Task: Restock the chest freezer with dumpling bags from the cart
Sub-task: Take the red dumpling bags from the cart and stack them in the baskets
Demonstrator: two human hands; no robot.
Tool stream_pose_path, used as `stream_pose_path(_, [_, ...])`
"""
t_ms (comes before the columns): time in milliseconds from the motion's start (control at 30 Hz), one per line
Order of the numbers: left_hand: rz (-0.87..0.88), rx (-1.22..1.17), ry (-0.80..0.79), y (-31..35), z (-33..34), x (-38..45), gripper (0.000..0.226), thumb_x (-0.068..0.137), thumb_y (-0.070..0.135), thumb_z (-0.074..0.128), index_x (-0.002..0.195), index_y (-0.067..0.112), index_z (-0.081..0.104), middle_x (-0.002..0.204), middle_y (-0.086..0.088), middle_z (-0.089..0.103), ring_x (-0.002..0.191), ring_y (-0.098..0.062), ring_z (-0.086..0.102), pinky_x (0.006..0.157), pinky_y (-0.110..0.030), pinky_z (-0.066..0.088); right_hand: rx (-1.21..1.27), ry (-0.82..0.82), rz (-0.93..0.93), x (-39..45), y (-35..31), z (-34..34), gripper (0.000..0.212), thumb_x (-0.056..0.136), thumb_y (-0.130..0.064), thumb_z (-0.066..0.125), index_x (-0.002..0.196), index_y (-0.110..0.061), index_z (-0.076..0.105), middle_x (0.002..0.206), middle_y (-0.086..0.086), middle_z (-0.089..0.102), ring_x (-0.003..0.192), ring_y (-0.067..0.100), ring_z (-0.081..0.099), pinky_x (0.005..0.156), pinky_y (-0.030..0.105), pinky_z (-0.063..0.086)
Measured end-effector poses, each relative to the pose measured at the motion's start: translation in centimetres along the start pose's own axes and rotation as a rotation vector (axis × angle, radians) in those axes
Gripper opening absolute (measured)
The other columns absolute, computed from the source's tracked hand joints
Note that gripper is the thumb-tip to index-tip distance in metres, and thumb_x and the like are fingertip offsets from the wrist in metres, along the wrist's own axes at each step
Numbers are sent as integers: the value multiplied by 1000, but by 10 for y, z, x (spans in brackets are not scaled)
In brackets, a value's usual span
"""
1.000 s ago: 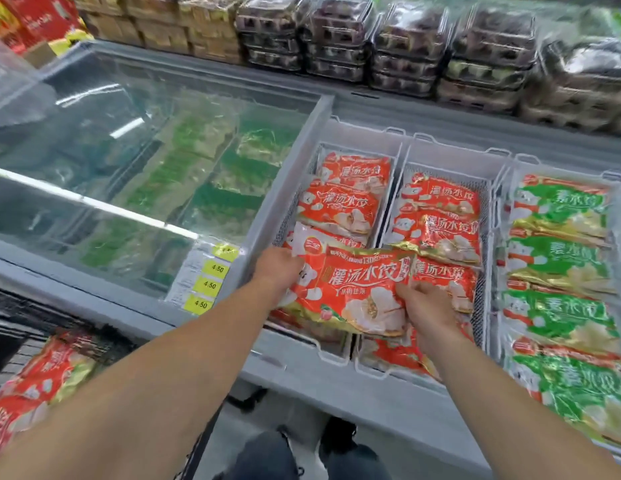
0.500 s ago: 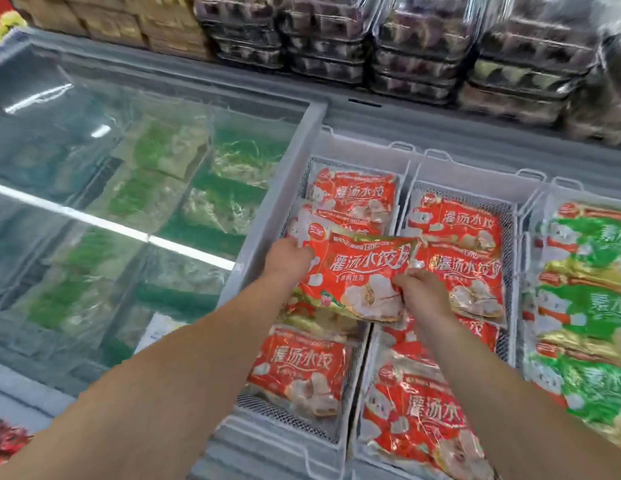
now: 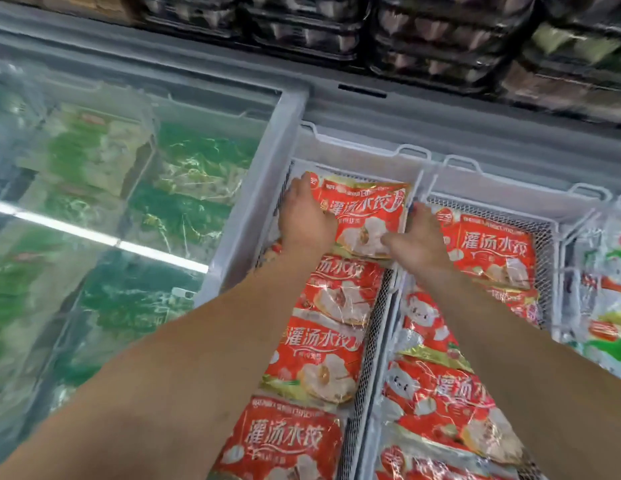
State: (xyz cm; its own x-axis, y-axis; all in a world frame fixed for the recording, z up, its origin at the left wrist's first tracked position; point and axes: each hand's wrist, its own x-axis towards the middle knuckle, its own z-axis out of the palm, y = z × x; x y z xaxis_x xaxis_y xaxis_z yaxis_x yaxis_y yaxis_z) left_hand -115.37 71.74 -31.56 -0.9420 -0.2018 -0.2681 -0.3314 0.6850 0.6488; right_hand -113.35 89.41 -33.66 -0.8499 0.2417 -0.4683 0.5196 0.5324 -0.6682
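Note:
A red dumpling bag [image 3: 366,216] lies at the far end of the left wire basket [image 3: 357,159] in the open chest freezer. My left hand [image 3: 304,220] grips its left edge and my right hand [image 3: 418,237] grips its right lower corner, thumb on top. Below it in the same basket lie more red bags [image 3: 319,355], partly hidden under my left forearm. The neighbouring basket [image 3: 544,233] holds further red bags [image 3: 489,252].
A closed glass lid [image 3: 129,202] covers green packs on the left. Green dumpling bags [image 3: 610,289] fill the basket at the right edge. Stacked clear trays of food [image 3: 423,46] sit on the shelf behind the freezer's grey back rim [image 3: 475,123].
Both hands carried the red bag away from me to the far end of the left basket and lowered it there. The view tilted down and moved closer; the cart left the frame.

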Motion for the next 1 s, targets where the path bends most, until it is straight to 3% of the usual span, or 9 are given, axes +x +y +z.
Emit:
stream_pose_path(133, [73,478,-395,-40,38,-6,84,87,11,59,157,26,15,166,-9,4,152,-38,3,120,-59,12,-864,-147,-339,8,23,23,71,87,-34,58,152,-22,31,158,6,32,147,32,22,123,47,16])
stream_pose_path(233, [65,490,-489,-58,45,-7,94,87,8,55,158,34,0,166,-1,-15,151,-33,-17,118,-61,0,-1052,-238,-249,6,23,33,70,95,-34,51,157,-30,18,166,-4,12,153,31,-7,121,56,-6])
stream_pose_path(333, [74,476,-515,-60,44,-3,96,88,12,58,157,37,-4,165,0,-20,151,-31,-19,118,-61,0,-1070,-240,-196,8,16,36,75,94,-30,51,158,-32,11,167,-7,5,152,30,-16,120,57,-12])
stream_pose_path(467, [52,475,-536,-54,37,-6,89,90,21,59,158,35,3,166,-1,-12,152,-34,-10,121,-61,5,-1050,-211,-183,-8,10,27,73,94,-35,52,157,-31,16,167,-5,6,152,31,-12,122,55,-5])
stream_pose_path(600, [124,510,-545,-43,15,-31,77,91,34,58,157,22,20,165,-6,16,150,-37,16,119,-55,24,-971,-171,-221,-54,8,7,66,93,-35,54,154,-22,30,163,2,22,153,32,4,124,50,7])
stream_pose_path(700, [148,449,-516,-38,-4,-56,66,89,37,58,148,18,38,146,-11,50,133,-36,47,106,-48,45,-923,-153,-208,-92,9,-5,66,94,-36,53,153,-16,32,159,6,32,151,33,13,123,47,15])
stream_pose_path(767, [179,404,-495,-35,-20,-79,55,90,36,59,140,17,49,129,-11,62,121,-33,57,98,-43,50,-923,-140,-236,-125,12,-12,66,93,-37,54,151,-14,36,154,10,39,147,35,23,121,46,20])
stream_pose_path(867, [232,431,-472,-30,-42,-120,59,95,33,56,148,12,41,146,-15,50,133,-33,47,107,-39,42,-899,-88,-265,-172,15,-22,63,90,-38,56,147,-13,43,149,14,45,142,35,32,119,42,24])
stream_pose_path(1000, [278,443,-421,-32,-64,-176,62,98,36,52,153,12,35,152,-15,44,137,-33,44,106,-39,40,-893,-75,-276,-233,22,-31,62,93,-38,56,147,-12,41,151,13,42,141,34,32,118,39,27])
